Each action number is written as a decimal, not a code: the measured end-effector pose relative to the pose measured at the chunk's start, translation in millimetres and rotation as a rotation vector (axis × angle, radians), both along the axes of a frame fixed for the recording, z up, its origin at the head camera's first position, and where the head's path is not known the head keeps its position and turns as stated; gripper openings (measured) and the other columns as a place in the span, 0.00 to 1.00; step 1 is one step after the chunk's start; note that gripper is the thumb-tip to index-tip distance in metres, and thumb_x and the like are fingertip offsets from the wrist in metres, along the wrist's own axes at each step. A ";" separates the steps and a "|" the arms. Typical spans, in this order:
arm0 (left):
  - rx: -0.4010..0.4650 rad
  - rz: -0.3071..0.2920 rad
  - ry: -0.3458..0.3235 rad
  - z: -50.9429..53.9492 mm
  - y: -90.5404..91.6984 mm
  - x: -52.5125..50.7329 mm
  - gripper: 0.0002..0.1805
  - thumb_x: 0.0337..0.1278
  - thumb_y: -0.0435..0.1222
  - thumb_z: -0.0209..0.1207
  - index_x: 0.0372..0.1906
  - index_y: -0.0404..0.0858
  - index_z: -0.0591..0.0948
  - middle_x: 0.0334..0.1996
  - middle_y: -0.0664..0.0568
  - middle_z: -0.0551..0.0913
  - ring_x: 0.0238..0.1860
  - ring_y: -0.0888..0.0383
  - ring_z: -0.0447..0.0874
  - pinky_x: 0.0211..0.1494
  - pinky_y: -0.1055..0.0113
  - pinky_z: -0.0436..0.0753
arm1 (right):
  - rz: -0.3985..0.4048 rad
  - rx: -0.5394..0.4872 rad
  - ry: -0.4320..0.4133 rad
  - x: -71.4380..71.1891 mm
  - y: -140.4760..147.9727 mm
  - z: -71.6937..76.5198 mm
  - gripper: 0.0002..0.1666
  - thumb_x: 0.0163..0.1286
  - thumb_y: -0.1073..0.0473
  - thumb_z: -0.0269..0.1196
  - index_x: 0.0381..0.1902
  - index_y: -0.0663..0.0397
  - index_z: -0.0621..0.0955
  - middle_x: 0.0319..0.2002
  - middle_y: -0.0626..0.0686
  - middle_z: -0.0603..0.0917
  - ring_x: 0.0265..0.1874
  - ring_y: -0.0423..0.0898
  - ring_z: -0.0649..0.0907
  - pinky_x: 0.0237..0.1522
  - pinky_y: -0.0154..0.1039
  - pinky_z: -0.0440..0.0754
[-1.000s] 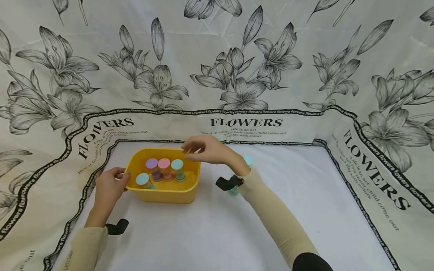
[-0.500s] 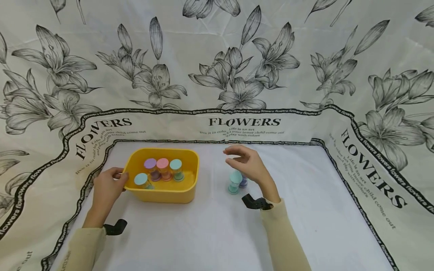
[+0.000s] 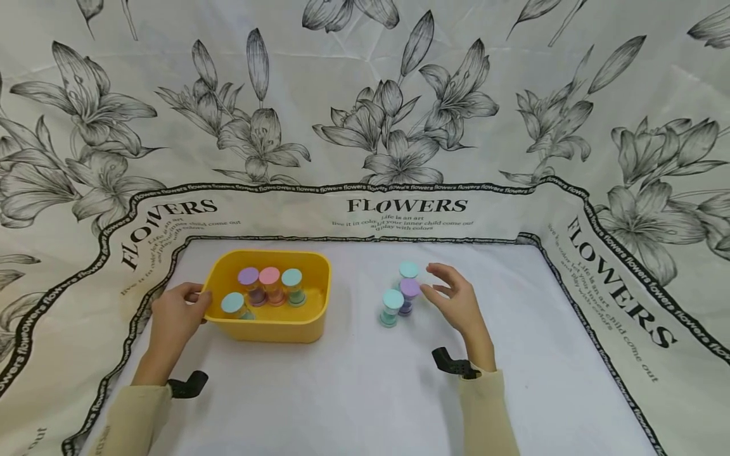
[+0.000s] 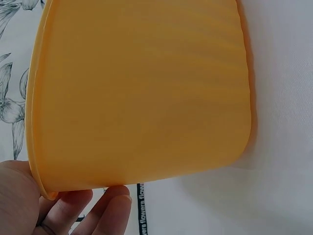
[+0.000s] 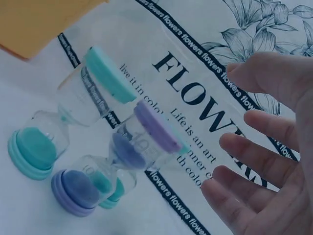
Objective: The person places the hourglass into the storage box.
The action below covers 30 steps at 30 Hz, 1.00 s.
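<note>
My left hand grips the left rim of a yellow plastic bin; in the left wrist view the thumb is at the rim and fingers lie against the wall. Inside the bin are small sand timers: a purple-capped one, a pink-capped one and a blue-capped one standing, plus another blue-capped one leaning. To the right, two teal sand timers and a purple one stand close together on the table. Beside them my right hand has its fingers spread, holding nothing.
A white cloth covers the table. Flower-printed fabric with black lettered borders rises behind it and along both sides. A black wrist-camera mount projects from the right wrist, another mount from the left.
My right hand has moved right from above the bin to beside the sand timers on the table, uncovering them. The left hand has stayed on the bin's rim.
</note>
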<state>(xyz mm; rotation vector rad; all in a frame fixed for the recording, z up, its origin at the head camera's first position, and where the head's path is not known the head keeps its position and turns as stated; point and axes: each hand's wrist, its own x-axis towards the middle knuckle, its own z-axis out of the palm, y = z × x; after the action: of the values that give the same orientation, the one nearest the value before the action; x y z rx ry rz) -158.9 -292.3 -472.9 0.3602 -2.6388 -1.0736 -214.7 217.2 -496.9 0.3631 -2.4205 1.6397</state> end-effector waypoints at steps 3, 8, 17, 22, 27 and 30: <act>-0.003 0.004 0.013 -0.4 -0.1 -0.1 0.20 0.69 0.39 0.58 0.54 0.25 0.83 0.38 0.32 0.87 0.20 0.56 0.87 0.21 0.73 0.82 | -0.021 0.006 -0.026 3.0 1.1 -11.0 0.34 0.68 0.60 0.70 0.70 0.60 0.73 0.66 0.63 0.78 0.70 0.59 0.75 0.65 0.58 0.79; -0.010 0.008 0.033 -0.5 -0.5 -0.2 0.19 0.69 0.38 0.58 0.52 0.25 0.83 0.36 0.33 0.87 0.20 0.56 0.86 0.20 0.73 0.81 | -0.026 -0.006 -0.101 6.9 -0.7 -30.9 0.39 0.68 0.59 0.70 0.74 0.58 0.69 0.66 0.64 0.78 0.70 0.61 0.74 0.66 0.58 0.78; -0.011 0.003 -0.006 -0.5 -0.8 0.4 0.21 0.70 0.40 0.58 0.54 0.25 0.82 0.39 0.32 0.87 0.20 0.57 0.86 0.21 0.74 0.81 | -0.008 -0.049 -0.173 11.5 -10.0 -47.4 0.41 0.68 0.62 0.70 0.75 0.60 0.67 0.67 0.67 0.76 0.70 0.64 0.74 0.67 0.61 0.76; -0.009 0.001 0.007 -1.7 -1.0 0.2 0.21 0.70 0.39 0.58 0.54 0.24 0.82 0.38 0.32 0.87 0.20 0.56 0.86 0.21 0.74 0.82 | 0.000 -0.033 -0.191 18.1 -20.0 -29.3 0.39 0.69 0.63 0.69 0.74 0.65 0.67 0.67 0.71 0.75 0.69 0.67 0.74 0.67 0.63 0.76; -0.009 -0.003 0.026 -2.2 -0.5 1.0 0.20 0.69 0.38 0.58 0.53 0.24 0.83 0.36 0.33 0.87 0.21 0.56 0.87 0.22 0.74 0.82 | -0.010 -0.027 -0.175 14.9 -22.6 -31.5 0.38 0.69 0.62 0.69 0.73 0.66 0.69 0.65 0.70 0.77 0.67 0.66 0.76 0.65 0.62 0.77; -0.006 -0.006 0.033 -2.4 -0.3 1.4 0.20 0.69 0.38 0.58 0.53 0.24 0.83 0.36 0.33 0.86 0.21 0.56 0.87 0.22 0.74 0.83 | -0.033 -0.024 -0.165 8.3 -20.7 -44.3 0.37 0.69 0.59 0.69 0.72 0.61 0.70 0.66 0.66 0.78 0.66 0.63 0.77 0.65 0.60 0.78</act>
<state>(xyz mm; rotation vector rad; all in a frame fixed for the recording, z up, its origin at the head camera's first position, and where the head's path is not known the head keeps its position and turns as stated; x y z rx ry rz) -157.5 -292.6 -475.3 0.3307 -2.6154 -1.0643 -206.5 196.5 -541.2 0.1899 -2.5066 1.7466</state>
